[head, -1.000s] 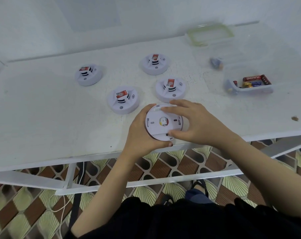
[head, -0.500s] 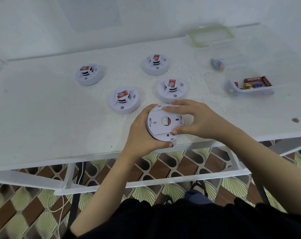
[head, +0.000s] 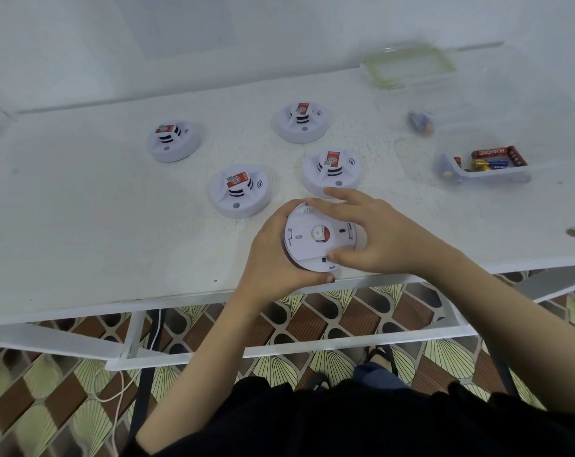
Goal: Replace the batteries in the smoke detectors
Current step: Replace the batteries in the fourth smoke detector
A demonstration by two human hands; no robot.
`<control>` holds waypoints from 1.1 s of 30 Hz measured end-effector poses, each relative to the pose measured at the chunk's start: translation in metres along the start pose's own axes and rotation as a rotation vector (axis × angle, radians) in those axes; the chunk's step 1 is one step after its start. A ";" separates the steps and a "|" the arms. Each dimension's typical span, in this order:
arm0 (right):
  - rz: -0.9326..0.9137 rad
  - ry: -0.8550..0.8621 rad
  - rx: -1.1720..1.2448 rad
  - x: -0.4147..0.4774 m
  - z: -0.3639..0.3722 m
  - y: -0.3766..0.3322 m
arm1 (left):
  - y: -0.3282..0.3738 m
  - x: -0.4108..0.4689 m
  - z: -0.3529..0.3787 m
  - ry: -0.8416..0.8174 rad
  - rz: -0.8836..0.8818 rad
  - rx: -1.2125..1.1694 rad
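white table [head: 81, 225] carries four smoke detectors [head: 240, 191] face up in a loose cluster, well apart from a clear tray [head: 497, 176] of batteries [head: 492, 152] at the right. at the near edge, the left hand [head: 272, 255] cups a fifth detector [head: 307, 249], base up, fingers curled round its rim. the right hand [head: 385, 239] grips the base plate between thumb and spread fingers.
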State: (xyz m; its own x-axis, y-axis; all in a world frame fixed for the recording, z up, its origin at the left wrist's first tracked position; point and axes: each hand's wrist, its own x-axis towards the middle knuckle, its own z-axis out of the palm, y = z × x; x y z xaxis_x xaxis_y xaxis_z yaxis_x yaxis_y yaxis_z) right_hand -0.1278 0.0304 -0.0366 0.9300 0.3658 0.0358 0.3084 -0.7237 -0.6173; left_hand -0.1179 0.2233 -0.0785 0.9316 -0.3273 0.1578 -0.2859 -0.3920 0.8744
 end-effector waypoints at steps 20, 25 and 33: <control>0.004 0.113 -0.017 0.001 0.014 -0.006 | 0.001 -0.003 -0.001 0.008 -0.004 0.046; 0.006 0.167 -0.063 0.000 0.019 -0.008 | -0.001 -0.004 -0.001 0.021 -0.007 0.024; -0.118 0.297 -0.101 0.001 0.025 -0.010 | -0.003 -0.003 -0.001 0.028 -0.009 0.031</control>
State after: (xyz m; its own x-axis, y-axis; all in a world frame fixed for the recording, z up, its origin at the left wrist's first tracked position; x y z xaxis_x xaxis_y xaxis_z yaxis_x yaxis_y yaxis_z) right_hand -0.1355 0.0527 -0.0497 0.8998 0.2748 0.3387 0.4218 -0.7463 -0.5150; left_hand -0.1192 0.2268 -0.0812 0.9401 -0.2995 0.1630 -0.2835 -0.4212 0.8615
